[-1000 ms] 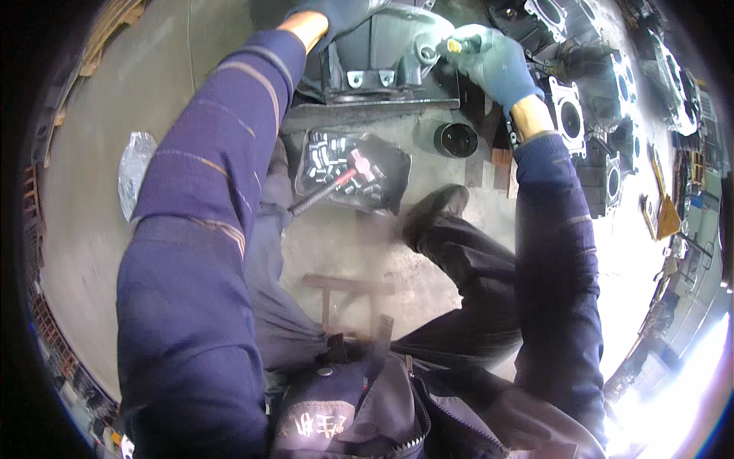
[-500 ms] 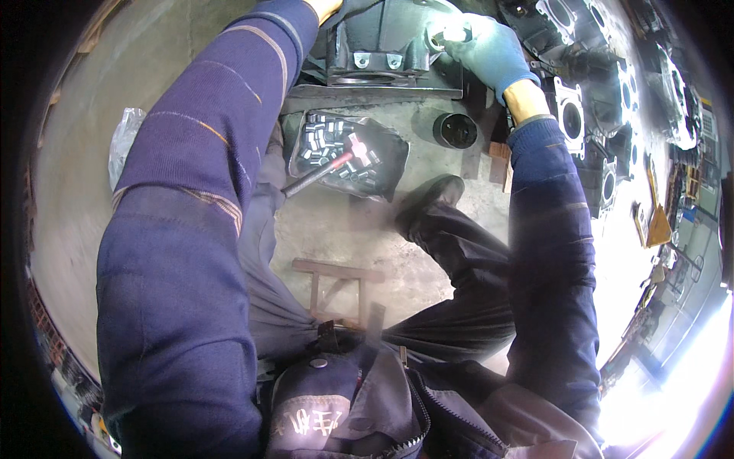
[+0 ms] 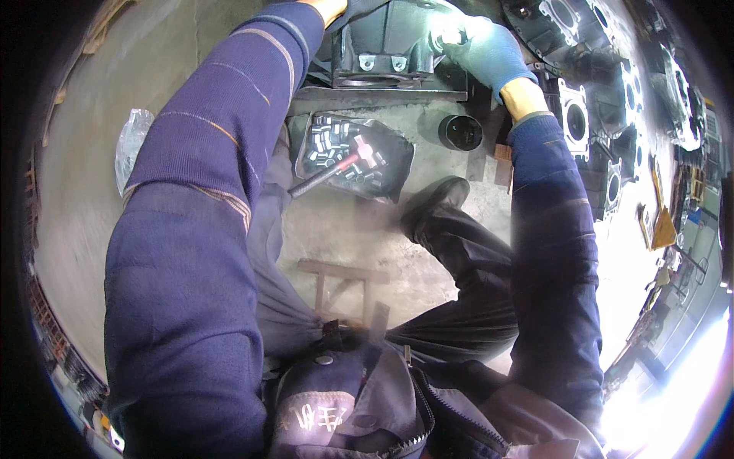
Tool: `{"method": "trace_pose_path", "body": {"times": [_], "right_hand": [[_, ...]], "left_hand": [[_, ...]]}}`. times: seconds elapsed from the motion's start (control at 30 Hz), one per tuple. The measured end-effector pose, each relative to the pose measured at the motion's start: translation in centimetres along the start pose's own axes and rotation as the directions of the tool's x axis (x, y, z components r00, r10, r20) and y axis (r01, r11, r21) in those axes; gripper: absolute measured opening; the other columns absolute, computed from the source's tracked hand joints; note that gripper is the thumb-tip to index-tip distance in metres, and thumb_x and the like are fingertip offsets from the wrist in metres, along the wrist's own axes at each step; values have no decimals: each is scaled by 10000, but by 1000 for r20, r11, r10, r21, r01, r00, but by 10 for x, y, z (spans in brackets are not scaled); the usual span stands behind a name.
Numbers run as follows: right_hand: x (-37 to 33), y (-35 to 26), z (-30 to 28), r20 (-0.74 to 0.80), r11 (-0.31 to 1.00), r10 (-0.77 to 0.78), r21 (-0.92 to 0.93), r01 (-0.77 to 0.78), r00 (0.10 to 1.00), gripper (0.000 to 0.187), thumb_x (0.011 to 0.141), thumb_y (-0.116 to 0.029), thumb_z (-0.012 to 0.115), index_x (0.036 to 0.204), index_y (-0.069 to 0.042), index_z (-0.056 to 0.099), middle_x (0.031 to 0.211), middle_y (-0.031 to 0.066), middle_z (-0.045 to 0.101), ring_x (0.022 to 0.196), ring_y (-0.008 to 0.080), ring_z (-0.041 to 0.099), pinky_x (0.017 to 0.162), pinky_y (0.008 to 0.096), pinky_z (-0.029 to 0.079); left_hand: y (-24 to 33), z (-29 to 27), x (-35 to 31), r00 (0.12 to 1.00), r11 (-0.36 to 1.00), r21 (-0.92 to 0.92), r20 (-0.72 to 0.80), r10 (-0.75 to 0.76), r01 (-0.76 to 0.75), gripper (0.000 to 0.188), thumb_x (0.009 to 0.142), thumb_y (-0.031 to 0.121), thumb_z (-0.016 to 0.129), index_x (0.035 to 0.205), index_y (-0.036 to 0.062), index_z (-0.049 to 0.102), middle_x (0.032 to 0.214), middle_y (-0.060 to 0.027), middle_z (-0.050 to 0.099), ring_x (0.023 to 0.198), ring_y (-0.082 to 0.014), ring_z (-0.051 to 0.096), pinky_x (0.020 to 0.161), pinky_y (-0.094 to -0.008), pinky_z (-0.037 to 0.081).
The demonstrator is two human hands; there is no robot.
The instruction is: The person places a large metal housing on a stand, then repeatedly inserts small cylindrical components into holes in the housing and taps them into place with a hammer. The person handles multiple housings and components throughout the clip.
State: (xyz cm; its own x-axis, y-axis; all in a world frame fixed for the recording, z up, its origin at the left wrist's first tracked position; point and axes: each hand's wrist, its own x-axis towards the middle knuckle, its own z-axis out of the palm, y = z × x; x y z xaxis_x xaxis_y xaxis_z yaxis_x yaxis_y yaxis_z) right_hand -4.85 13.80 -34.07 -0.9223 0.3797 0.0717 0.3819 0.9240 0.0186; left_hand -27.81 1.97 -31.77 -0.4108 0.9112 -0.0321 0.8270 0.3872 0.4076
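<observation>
A dark metal housing casting (image 3: 384, 38) stands at the top of the view, with two small lugs on its near face. At its right end is my right hand (image 3: 493, 52), in a light blue glove. The fingers are curled in around a small, glaringly bright spot at the round opening there; what they grip is washed out. My left hand (image 3: 358, 8), in a dark glove, reaches to the casting's left side. Only a bare wrist and a bit of glove show, and its fingers are hidden beyond the top edge.
A black tray (image 3: 399, 177) holds several short metal sleeves, with a red-headed hammer (image 3: 325, 174) lying across it. Right of it stands a dark round cup (image 3: 461, 133). Several machined castings (image 3: 575, 118) line the right. A small metal frame (image 3: 344, 268) lies between my legs; a plastic bag (image 3: 131, 149) is left.
The whole scene sits slightly further right in the picture. Both hands stay at the casting, with no clear change in the right hand's grip.
</observation>
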Motion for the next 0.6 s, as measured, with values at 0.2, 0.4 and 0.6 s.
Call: {"method": "trace_pose_path", "body": {"times": [0.2,0.4,0.6], "right_hand": [[0,-11,-16,102,997,52,-58,-46,993,437,890,-454,738,1117,-80,729,1019,177,743,924,363,730,831,431,591],[-1,-14,-19,115,995,92,-44,-88,989,449,889,-449,743,1117,-62,728,1061,176,748,948,357,734,844,419,593],[0,-9,-16,68,1000,19,-22,-17,998,386,890,-399,738,1097,-73,755,1012,185,760,899,357,746,815,431,599]], "left_hand": [[0,2,2,998,999,3,-31,52,-52,503,1007,446,536,1017,-2,764,1038,-281,715,1015,-434,707,888,-512,541],[-2,-1,0,999,999,6,-23,48,-48,511,1006,453,515,1022,7,763,1050,-274,714,1026,-423,705,899,-514,532],[1,-2,0,997,997,17,-2,71,-71,505,1001,452,496,1019,25,765,1056,-266,718,1031,-423,702,905,-505,531]]}}
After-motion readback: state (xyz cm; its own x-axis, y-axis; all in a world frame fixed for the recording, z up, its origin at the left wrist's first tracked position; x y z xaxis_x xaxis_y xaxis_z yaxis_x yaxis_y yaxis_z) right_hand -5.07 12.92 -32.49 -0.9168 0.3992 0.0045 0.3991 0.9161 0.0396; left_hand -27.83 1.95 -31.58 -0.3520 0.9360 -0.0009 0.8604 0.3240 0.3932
